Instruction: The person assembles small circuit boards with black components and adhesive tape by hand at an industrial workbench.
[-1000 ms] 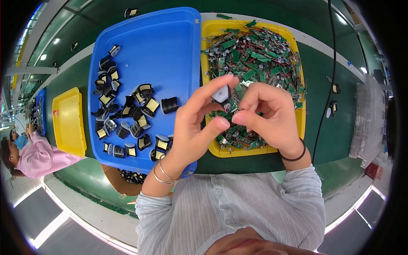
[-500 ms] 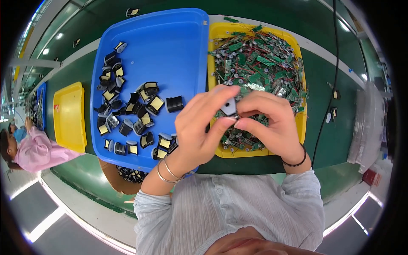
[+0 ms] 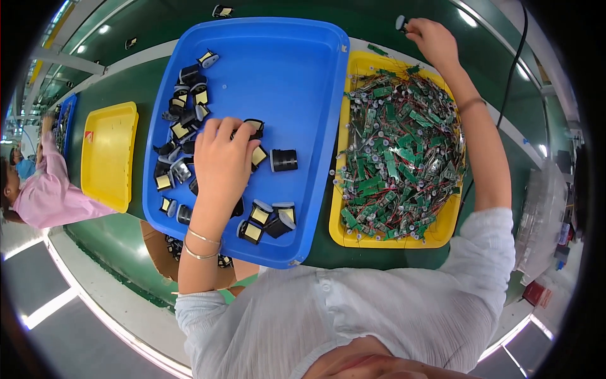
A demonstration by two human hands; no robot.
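Observation:
My left hand (image 3: 222, 158) reaches down into the blue tray (image 3: 297, 69), fingers curled onto a small black plastic housing (image 3: 255, 128); the thumb is mostly hidden. More black housings with cream pads and grey end caps (image 3: 182, 131) lie around it, some under the hand. A black cylindrical piece (image 3: 284, 160) rests just to its right. My right arm stretches over the far right side, where my right hand (image 3: 433, 42) pinches a small black part with a grey round cap (image 3: 402, 24) above the green surface.
A yellow tray (image 3: 336, 221) heaped with green circuit boards and thin wires (image 3: 404, 151) stands right of the blue tray. Further left are another yellow tray (image 3: 108, 158) and a person in pink (image 3: 57, 189). A cardboard box (image 3: 156, 252) sits below; a black cable (image 3: 519, 57) hangs right.
My hands have parted from the grey and black part held between them. The right carried a capped part far forward and right; the left moved into the blue tray. The view shifted slightly.

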